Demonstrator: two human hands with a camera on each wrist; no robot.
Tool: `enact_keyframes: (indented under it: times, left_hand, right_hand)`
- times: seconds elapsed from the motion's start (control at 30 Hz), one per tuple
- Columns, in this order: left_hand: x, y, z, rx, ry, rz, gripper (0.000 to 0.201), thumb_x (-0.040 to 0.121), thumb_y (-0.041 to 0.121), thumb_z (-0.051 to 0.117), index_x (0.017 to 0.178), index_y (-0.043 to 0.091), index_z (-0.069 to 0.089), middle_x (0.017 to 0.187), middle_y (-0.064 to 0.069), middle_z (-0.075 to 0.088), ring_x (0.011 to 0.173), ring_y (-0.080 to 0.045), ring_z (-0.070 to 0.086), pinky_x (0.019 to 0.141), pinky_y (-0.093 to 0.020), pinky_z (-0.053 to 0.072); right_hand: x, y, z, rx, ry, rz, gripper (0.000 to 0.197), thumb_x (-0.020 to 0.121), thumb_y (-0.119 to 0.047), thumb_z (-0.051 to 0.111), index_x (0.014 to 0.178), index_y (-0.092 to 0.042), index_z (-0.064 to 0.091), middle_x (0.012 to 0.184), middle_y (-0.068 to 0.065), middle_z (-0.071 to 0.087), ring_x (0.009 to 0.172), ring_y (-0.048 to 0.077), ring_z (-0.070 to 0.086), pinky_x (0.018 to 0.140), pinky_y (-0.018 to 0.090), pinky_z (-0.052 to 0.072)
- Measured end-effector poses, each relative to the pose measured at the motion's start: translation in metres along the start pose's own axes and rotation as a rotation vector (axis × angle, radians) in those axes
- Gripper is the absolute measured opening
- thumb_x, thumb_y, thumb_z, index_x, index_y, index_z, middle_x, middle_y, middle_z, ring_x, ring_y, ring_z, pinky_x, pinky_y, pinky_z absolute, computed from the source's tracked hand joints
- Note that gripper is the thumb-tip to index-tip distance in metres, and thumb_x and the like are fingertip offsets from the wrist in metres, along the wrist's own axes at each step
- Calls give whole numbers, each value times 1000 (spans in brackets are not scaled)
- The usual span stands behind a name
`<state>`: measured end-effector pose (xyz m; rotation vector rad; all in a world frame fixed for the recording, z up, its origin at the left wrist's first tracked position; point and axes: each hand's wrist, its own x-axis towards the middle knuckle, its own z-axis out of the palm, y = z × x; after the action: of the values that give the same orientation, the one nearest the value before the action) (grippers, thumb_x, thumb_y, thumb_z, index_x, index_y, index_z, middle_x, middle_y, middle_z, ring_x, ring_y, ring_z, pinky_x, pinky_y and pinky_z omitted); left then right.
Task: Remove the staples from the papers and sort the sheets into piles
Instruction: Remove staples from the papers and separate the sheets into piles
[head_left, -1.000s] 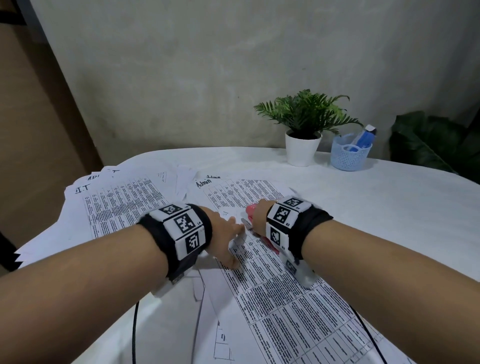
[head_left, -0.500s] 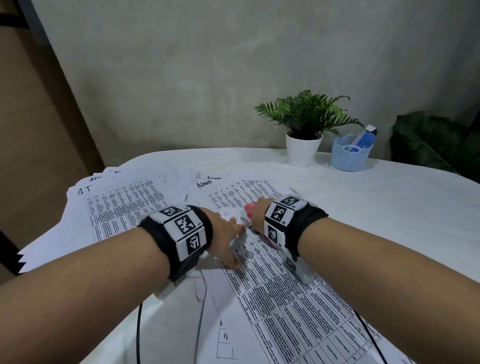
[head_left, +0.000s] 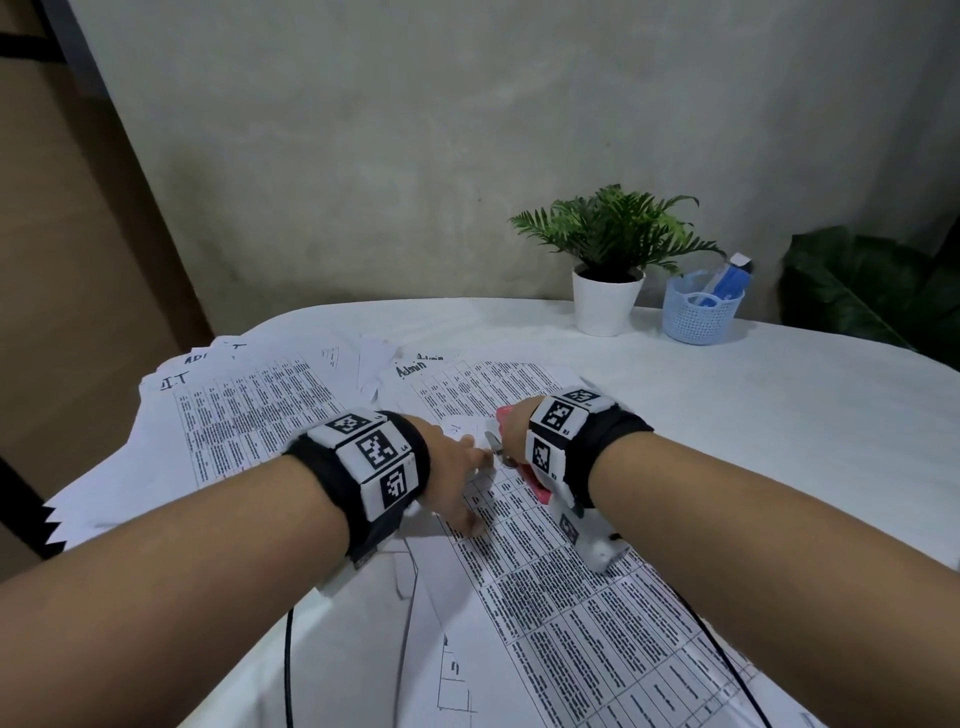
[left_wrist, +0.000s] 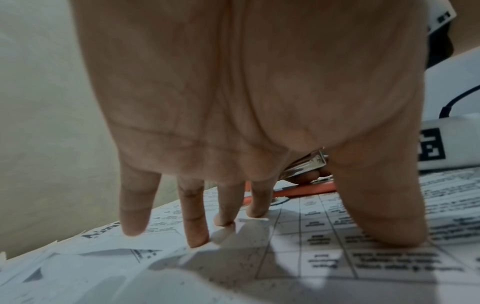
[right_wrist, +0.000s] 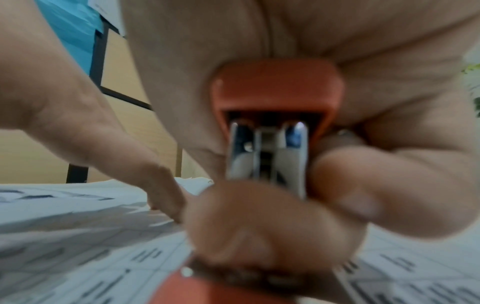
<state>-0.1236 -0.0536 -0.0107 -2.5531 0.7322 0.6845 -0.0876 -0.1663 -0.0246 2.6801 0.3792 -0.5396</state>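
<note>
My right hand (head_left: 511, 428) grips a red stapler with a metal remover end (head_left: 535, 486) (right_wrist: 275, 98), fingers curled round it, low over the top corner of a printed table sheet (head_left: 571, 613). My left hand (head_left: 457, 467) lies flat beside it, its straight fingers (left_wrist: 196, 218) and thumb pressing the same sheet (left_wrist: 389, 261) down. The stapler's metal tip (left_wrist: 309, 164) shows just behind the left palm. A pile marked "Admin" (head_left: 452, 379) lies beyond the hands and a pile marked "I.T" (head_left: 239, 410) lies to the left. The staple itself is hidden.
A white-covered table (head_left: 779, 415) carries a potted fern (head_left: 608, 291) and a blue basket of supplies (head_left: 701, 312) at the back right. Black cables (head_left: 288, 670) run from both wrists over the near edge. A wooden panel (head_left: 67, 260) stands at the left.
Both hands have stayed almost in place at the sheet's corner. The right wrist has shifted very slightly to the left.
</note>
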Motion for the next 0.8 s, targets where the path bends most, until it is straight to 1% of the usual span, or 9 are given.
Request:
enact_keyframes:
  times: [0.07,0.13,0.23,0.37,0.5,0.53,0.6,0.67,0.8]
  left_hand:
    - [1,-2,0,6,-16,6,82,85,64,51,149,25,18,159,0,15,130,-27,41,95,-39,39]
    - [3,-4,-1,18,-37,14,82,84,65,51,147,25,20,160,0,11,131,-29,40,100,-44,38]
    - [6,-6,-2,16,-54,35,78,81,64,56,144,27,27,156,-3,21,129,-31,42,99,-47,39]
    - [11,-16,-7,-69,15,59,68,85,54,58,142,30,31,143,-1,33,122,-25,47,92,-42,42]
    - [26,-37,-10,-309,82,23,77,80,45,70,143,25,29,143,0,37,123,-22,46,102,-43,41]
    - [30,-40,-9,-295,82,-9,87,76,50,71,145,24,25,144,0,35,126,-23,44,104,-45,40]
    - [37,-46,-8,-235,64,-56,103,69,62,71,149,24,17,148,1,29,132,-23,38,107,-43,36]
    - [43,-50,-11,-241,60,-81,103,65,63,74,146,24,23,143,3,32,129,-22,41,105,-40,37]
    - [52,-52,-22,-406,10,-112,73,63,48,83,120,26,44,119,4,58,105,-20,59,94,-35,47]
  right_hand:
    - [2,3,2,43,-22,5,14,94,-26,48,92,-13,53,97,4,58,95,25,58,82,32,46]
    - [13,11,8,52,18,14,25,93,-27,47,110,-10,53,98,5,61,86,25,61,81,36,51]
    - [14,17,12,131,58,41,13,95,-29,41,102,-19,44,81,-2,55,72,21,59,80,41,53]
    - [3,22,19,201,115,38,23,98,-36,30,107,-19,43,77,-3,47,69,18,49,83,39,49]
    - [-11,36,21,236,86,52,27,99,-36,22,107,-18,40,67,-7,37,59,13,43,93,46,44]
    - [-19,39,21,229,77,54,28,99,-35,24,112,-17,41,72,-6,42,61,11,45,96,45,43]
    - [-33,44,23,260,70,71,34,99,-31,33,125,-13,43,102,2,58,91,19,58,99,39,37]
    - [-49,48,24,318,50,116,41,97,-30,42,131,-7,43,128,11,53,117,27,51,98,35,38]
    - [-66,55,27,311,13,103,47,98,-39,32,134,-8,35,132,14,48,119,28,49,103,41,37]
